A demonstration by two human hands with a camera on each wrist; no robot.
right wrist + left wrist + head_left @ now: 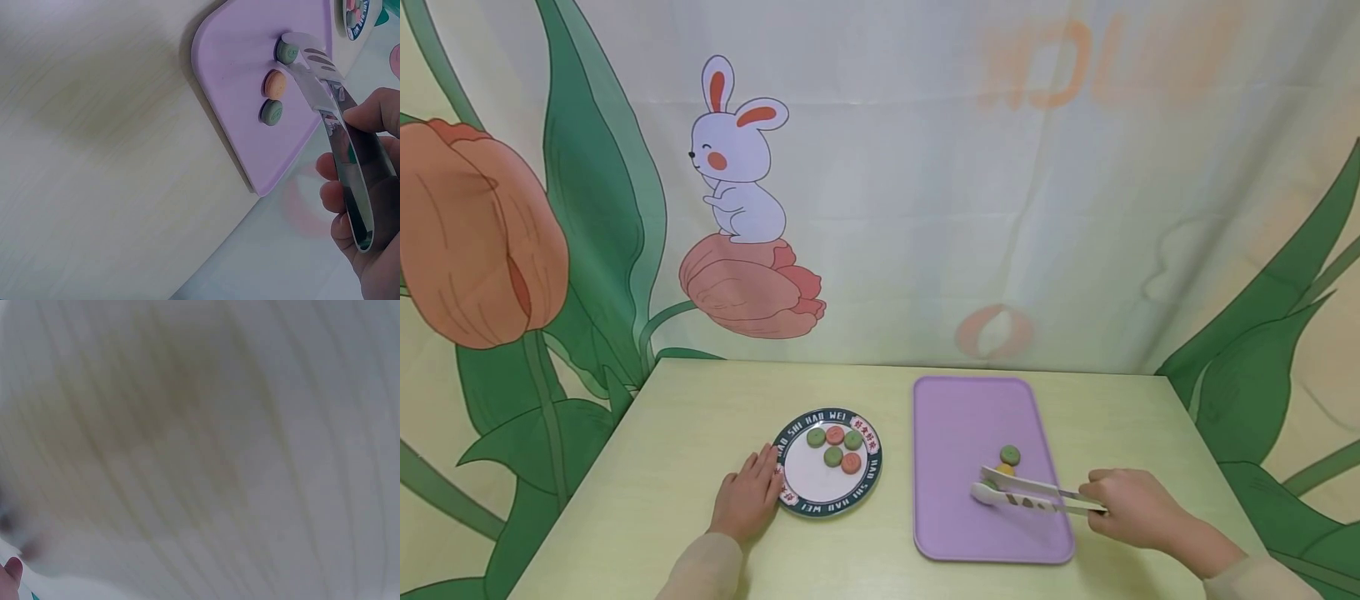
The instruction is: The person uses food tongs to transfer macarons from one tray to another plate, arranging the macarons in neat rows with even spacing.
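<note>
My right hand point(1135, 508) holds metal tongs point(1037, 492) with pale slotted tips, its fingers and thumb curled round the handles. In the right wrist view the tips of the tongs stand around a green macaron-like piece point(287, 52) on the purple tray point(955, 417). Beside it on the tray lie an orange-yellow piece point(275, 85) and another green piece point(272, 112). My left hand point(747, 496) touches the left rim of a round plate point(829, 507) with fingers extended. Several green and pink pieces point(832, 456) lie on that plate.
The pale wooden table point(722, 400) ends against a hanging cloth point(910, 208) printed with a rabbit and tulips. The tray stands right of the plate, with a gap between. A blurred, pale ribbed surface point(250, 487) fills most of the left wrist view.
</note>
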